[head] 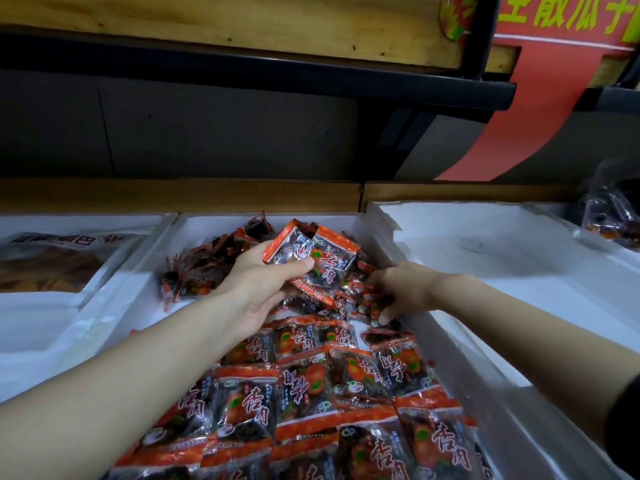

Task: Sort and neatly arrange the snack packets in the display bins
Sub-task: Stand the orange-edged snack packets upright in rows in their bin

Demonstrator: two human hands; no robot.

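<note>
Left hand (263, 285) grips stacked orange-black snack packets (311, 261), fingers curled. Right hand (405, 289) pinches a loose packet (375, 304) beside the foam bin (450, 348) wall, above neat rows (311, 393).

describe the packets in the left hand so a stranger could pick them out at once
Look at the middle white foam bin, the one filled with orange-and-black snack packets. Above its far half, the left hand holds a small fanned stack of packets. They alone are lifted clear of the pile, while the others lie in rows or a loose heap.
</note>
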